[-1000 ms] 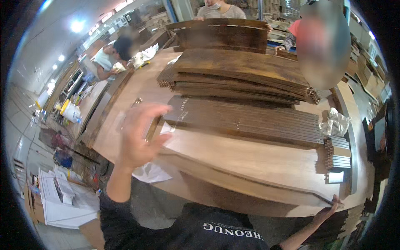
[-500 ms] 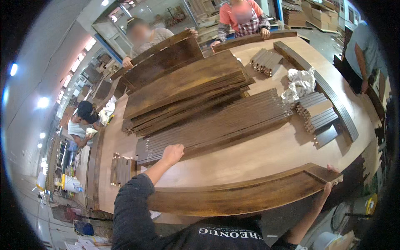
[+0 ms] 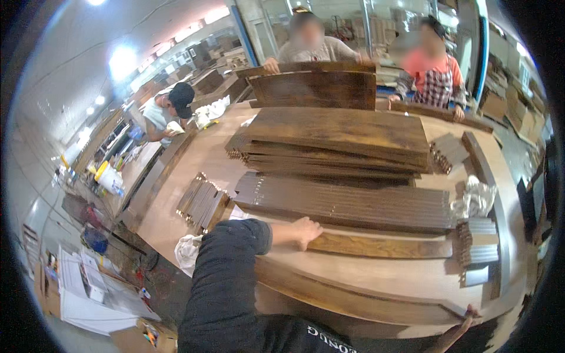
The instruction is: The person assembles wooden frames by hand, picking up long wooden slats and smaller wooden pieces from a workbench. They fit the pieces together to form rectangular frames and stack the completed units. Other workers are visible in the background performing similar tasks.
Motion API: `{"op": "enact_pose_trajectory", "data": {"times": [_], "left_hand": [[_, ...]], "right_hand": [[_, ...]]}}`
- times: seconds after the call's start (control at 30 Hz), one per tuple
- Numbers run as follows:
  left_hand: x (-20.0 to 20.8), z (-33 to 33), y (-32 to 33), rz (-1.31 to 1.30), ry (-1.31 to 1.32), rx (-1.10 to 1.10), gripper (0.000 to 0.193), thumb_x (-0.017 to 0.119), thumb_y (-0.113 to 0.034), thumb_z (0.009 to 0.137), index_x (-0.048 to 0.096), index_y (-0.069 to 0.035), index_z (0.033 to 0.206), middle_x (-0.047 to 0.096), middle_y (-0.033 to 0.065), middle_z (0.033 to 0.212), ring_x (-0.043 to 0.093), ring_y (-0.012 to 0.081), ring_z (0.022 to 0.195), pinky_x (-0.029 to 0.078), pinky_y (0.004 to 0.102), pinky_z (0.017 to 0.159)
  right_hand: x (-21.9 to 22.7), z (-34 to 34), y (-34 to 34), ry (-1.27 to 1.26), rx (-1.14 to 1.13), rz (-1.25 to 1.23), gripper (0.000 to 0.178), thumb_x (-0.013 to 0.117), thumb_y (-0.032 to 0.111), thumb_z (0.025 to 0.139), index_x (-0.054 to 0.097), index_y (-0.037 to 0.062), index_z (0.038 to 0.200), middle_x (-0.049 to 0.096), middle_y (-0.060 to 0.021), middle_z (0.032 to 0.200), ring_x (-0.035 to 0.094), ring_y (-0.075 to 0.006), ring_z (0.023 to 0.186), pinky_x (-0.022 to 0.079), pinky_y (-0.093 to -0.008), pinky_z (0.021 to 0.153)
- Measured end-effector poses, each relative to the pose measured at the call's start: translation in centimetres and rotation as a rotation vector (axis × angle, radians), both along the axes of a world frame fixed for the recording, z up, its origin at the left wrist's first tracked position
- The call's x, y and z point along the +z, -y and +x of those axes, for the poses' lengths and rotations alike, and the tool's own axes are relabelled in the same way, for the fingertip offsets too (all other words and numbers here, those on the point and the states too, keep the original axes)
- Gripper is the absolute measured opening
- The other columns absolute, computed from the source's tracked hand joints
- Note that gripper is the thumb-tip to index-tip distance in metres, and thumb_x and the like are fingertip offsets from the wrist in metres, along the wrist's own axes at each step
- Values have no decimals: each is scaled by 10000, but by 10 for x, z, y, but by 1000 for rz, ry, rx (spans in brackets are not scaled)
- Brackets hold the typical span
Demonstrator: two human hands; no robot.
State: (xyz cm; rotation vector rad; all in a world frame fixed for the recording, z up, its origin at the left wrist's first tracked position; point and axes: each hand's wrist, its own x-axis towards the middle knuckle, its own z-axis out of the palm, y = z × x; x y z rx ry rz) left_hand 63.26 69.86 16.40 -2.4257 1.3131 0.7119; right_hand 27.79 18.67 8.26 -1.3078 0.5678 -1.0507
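My left hand [image 3: 307, 232] is closed on the left end of a brown wooden slat [image 3: 382, 246]. This slat lies lengthwise just in front of a row of dark grooved slats [image 3: 347, 203] packed side by side. Nearest to me is a long, shallow wooden panel with a raised frame [image 3: 353, 300]; my left forearm and body cover part of it. At the panel's right corner, my right hand [image 3: 468, 317] grips the edge, its fingers partly hidden. Beyond the slats stands a stack of wide brown boards [image 3: 341, 129].
Short slat bundles lie at left [image 3: 203, 200] and right [image 3: 477, 244], beside a crumpled white cloth [image 3: 474, 199]. Across the table [image 3: 165, 235], one person holds an upright framed panel [image 3: 315, 88]; another holds a long rail [image 3: 441, 115]. A person wipes at far left.
My left hand has moved from the row's near left edge to a separate slat now apart in front of it. The view has swung left; my right hand stays on the panel's corner.
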Motion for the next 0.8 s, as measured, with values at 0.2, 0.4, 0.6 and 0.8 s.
{"op": "enact_pose_trajectory", "data": {"times": [0.2,0.4,0.6,0.8], "left_hand": [[80,-12,24,-332,111,59,600,740,-296,551,462,-11,999,522,172,974,556,332,901,456,430,743],[194,-30,63,-267,219,52,505,699,-203,577,516,-24,1012,593,161,976,608,331,864,516,411,675],[218,-75,-1,-655,509,-33,612,668,-185,487,520,-28,1059,567,152,922,581,320,833,477,404,692],[220,-95,-26,-768,472,-7,645,639,-169,474,480,7,1074,522,187,890,537,386,802,444,427,697]], "right_hand": [[-31,13,42,14,-19,-71,520,352,409,940,499,2,1227,393,-85,1321,376,-237,1210,235,-415,1061],[87,36,-38,-81,-202,-337,403,516,281,832,522,15,1135,480,-110,1245,426,-266,1173,327,-427,985],[105,65,-58,-318,-138,-413,929,740,508,654,293,27,1312,379,-137,1249,406,-290,1163,321,-420,1008],[141,73,-68,-335,-50,-199,1031,769,547,583,195,103,1315,323,-197,1302,325,-333,1249,280,-434,1039]]}}
